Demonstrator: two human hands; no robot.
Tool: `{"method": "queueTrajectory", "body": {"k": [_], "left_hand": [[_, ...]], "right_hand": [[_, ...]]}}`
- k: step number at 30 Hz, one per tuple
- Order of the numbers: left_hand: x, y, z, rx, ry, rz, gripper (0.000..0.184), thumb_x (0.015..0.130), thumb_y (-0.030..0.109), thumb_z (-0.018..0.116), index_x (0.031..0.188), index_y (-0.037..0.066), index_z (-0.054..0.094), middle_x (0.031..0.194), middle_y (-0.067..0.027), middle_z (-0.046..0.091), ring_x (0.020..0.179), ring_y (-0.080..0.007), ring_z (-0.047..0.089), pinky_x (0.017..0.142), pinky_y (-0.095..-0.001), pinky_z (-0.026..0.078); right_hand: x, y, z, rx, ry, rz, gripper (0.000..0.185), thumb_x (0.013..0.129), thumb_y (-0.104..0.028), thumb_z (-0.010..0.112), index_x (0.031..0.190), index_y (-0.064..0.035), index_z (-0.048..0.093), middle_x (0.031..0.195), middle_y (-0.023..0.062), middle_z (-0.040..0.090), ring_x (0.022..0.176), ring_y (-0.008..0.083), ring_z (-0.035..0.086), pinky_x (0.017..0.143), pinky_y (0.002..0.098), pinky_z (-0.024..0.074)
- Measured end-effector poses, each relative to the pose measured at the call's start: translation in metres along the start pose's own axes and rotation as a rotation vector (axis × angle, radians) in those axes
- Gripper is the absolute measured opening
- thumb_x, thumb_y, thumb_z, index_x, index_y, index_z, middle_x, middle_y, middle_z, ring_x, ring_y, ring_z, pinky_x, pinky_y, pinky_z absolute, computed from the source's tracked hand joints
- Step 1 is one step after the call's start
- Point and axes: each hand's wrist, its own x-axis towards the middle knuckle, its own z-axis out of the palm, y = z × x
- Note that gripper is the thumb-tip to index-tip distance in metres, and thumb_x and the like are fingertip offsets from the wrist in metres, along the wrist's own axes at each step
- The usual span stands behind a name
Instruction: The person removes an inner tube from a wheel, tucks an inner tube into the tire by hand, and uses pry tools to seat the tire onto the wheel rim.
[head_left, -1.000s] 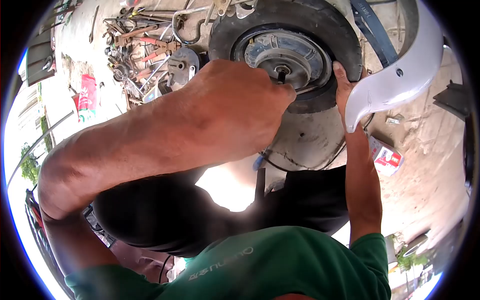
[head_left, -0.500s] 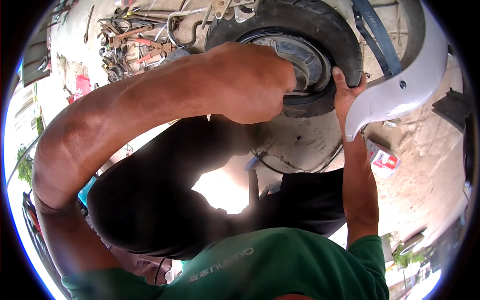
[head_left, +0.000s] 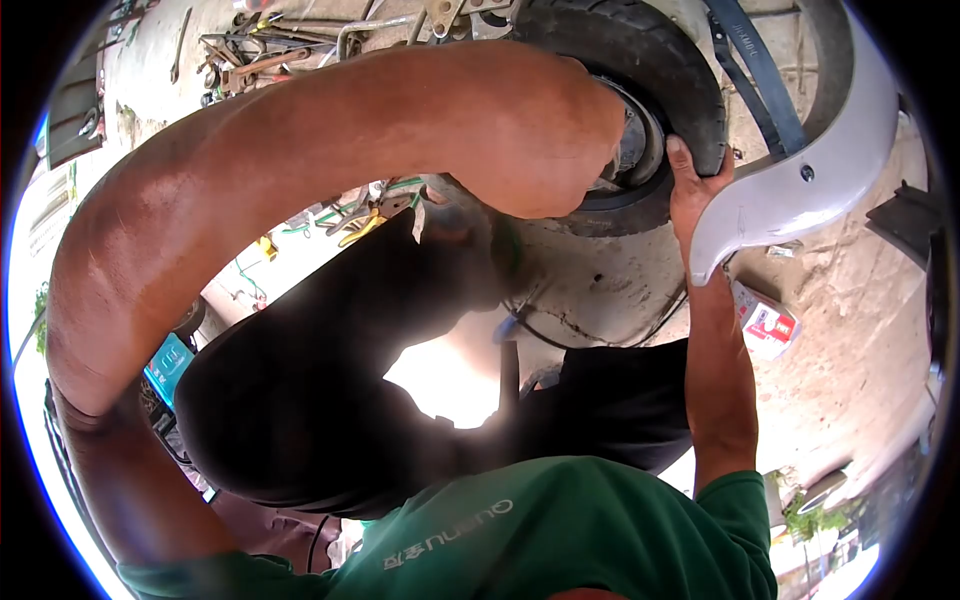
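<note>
A black tyre (head_left: 672, 75) on a grey metal wheel stands at the top centre. Bent over the hub, my left hand (head_left: 545, 135) is curled closed with its back to the camera. Its fingertips, and whatever they hold, are hidden; only the right part of the hub (head_left: 636, 140) shows beside it. At the tyre's lower right edge, my right hand (head_left: 692, 185) grips the tyre, thumb on the near side and fingers mostly out of sight. A white curved fender (head_left: 800, 195) overlaps my right wrist.
Loose tools (head_left: 265, 60) lie at the upper left, partly behind my left arm. Yellow-handled pliers (head_left: 362, 226) are below that arm. A red and white container (head_left: 768, 325) lies right of my right forearm. A black cable (head_left: 590, 335) curves across the ground below the wheel.
My left hand has moved right and up over the hub, its forearm swinging upward and covering more tools. The pliers have come into view. My right hand stays on the tyre.
</note>
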Motion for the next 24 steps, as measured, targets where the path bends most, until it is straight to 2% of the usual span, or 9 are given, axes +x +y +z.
{"method": "queueTrajectory", "body": {"k": [2, 5, 7, 9, 11, 14, 17, 23, 24], "left_hand": [[0.007, -0.008, -0.001, 0.046, 0.010, 0.039, 0.029, 0.089, 0.015, 0.065, 0.115, 0.007, 0.076, 0.107, -0.0180, 0.076, 0.098, -0.0307, 0.074, 0.088, -0.0419, 0.058], [0.025, -0.028, -0.034, -0.116, -0.403, 0.161, 0.044, 0.087, 0.029, 0.069, 0.126, 0.011, 0.066, 0.126, -0.0194, 0.065, 0.117, -0.0342, 0.062, 0.095, -0.0478, 0.053], [0.032, -0.037, -0.062, -0.225, -0.678, 0.238, 0.057, 0.085, 0.038, 0.072, 0.134, 0.014, 0.059, 0.140, -0.0203, 0.058, 0.130, -0.0365, 0.054, 0.100, -0.0517, 0.049], [0.030, -0.036, -0.053, -0.202, -0.551, 0.206, 0.053, 0.086, 0.035, 0.071, 0.133, 0.013, 0.062, 0.135, -0.0191, 0.061, 0.126, -0.0347, 0.057, 0.100, -0.0489, 0.050], [0.017, -0.020, -0.009, -0.039, -0.025, 0.064, 0.034, 0.090, 0.019, 0.067, 0.122, 0.009, 0.075, 0.114, -0.0157, 0.075, 0.106, -0.0290, 0.072, 0.093, -0.0393, 0.056], [0.018, -0.015, -0.001, -0.051, -0.021, 0.059, 0.035, 0.091, 0.019, 0.067, 0.123, 0.008, 0.074, 0.116, -0.0159, 0.075, 0.108, -0.0288, 0.072, 0.094, -0.0393, 0.055], [0.018, -0.019, 0.006, -0.156, -0.030, 0.021, 0.035, 0.091, 0.019, 0.067, 0.123, 0.008, 0.074, 0.113, -0.0145, 0.076, 0.103, -0.0273, 0.073, 0.092, -0.0385, 0.056], [0.001, -0.017, 0.035, -0.487, -0.045, -0.099, 0.043, 0.095, 0.021, 0.065, 0.136, 0.007, 0.066, 0.101, -0.0143, 0.076, 0.090, -0.0247, 0.073, 0.084, -0.0385, 0.055], [0.001, -0.021, 0.055, -0.517, -0.002, -0.036, 0.047, 0.097, 0.021, 0.063, 0.141, 0.005, 0.061, 0.099, -0.0157, 0.075, 0.090, -0.0243, 0.073, 0.085, -0.0396, 0.055]], "right_hand": [[0.000, 0.003, 0.004, 0.051, 0.036, -0.027, 0.077, 0.086, -0.051, 0.084, 0.132, 0.0049, 0.059, 0.110, 0.0152, 0.073, 0.098, 0.0257, 0.067, 0.093, 0.0351, 0.0509], [-0.003, 0.013, 0.014, 0.066, 0.134, -0.062, 0.075, 0.085, -0.049, 0.085, 0.131, 0.0050, 0.060, 0.109, 0.0146, 0.073, 0.097, 0.0238, 0.066, 0.091, 0.0342, 0.0514], [-0.001, 0.015, 0.013, 0.059, 0.118, -0.046, 0.075, 0.085, -0.049, 0.086, 0.130, 0.0052, 0.060, 0.109, 0.0145, 0.073, 0.096, 0.0234, 0.066, 0.090, 0.0341, 0.0516], [0.003, 0.016, 0.006, 0.058, 0.064, -0.030, 0.076, 0.084, -0.050, 0.085, 0.130, 0.0054, 0.060, 0.109, 0.0145, 0.073, 0.096, 0.0236, 0.066, 0.090, 0.0342, 0.0519], [0.004, 0.011, 0.003, 0.054, 0.022, -0.022, 0.079, 0.084, -0.052, 0.085, 0.131, 0.0057, 0.060, 0.110, 0.0149, 0.073, 0.096, 0.0244, 0.066, 0.090, 0.0345, 0.0518], [0.001, 0.005, 0.002, 0.009, 0.028, -0.015, 0.082, 0.084, -0.056, 0.083, 0.132, 0.0062, 0.059, 0.111, 0.0157, 0.073, 0.098, 0.0261, 0.066, 0.092, 0.0352, 0.0514], [-0.001, 0.003, 0.002, -0.050, 0.060, 0.003, 0.084, 0.084, -0.058, 0.082, 0.133, 0.0069, 0.058, 0.112, 0.0166, 0.073, 0.101, 0.0276, 0.066, 0.094, 0.0360, 0.0508], [-0.002, -0.006, 0.002, -0.006, 0.039, -0.029, 0.081, 0.085, -0.054, 0.083, 0.131, 0.0072, 0.059, 0.112, 0.0163, 0.072, 0.101, 0.0276, 0.065, 0.095, 0.0358, 0.0508], [-0.002, -0.002, 0.004, 0.024, 0.045, -0.057, 0.079, 0.085, -0.053, 0.084, 0.131, 0.0070, 0.060, 0.112, 0.0160, 0.072, 0.100, 0.0276, 0.065, 0.094, 0.0357, 0.0509]]}}
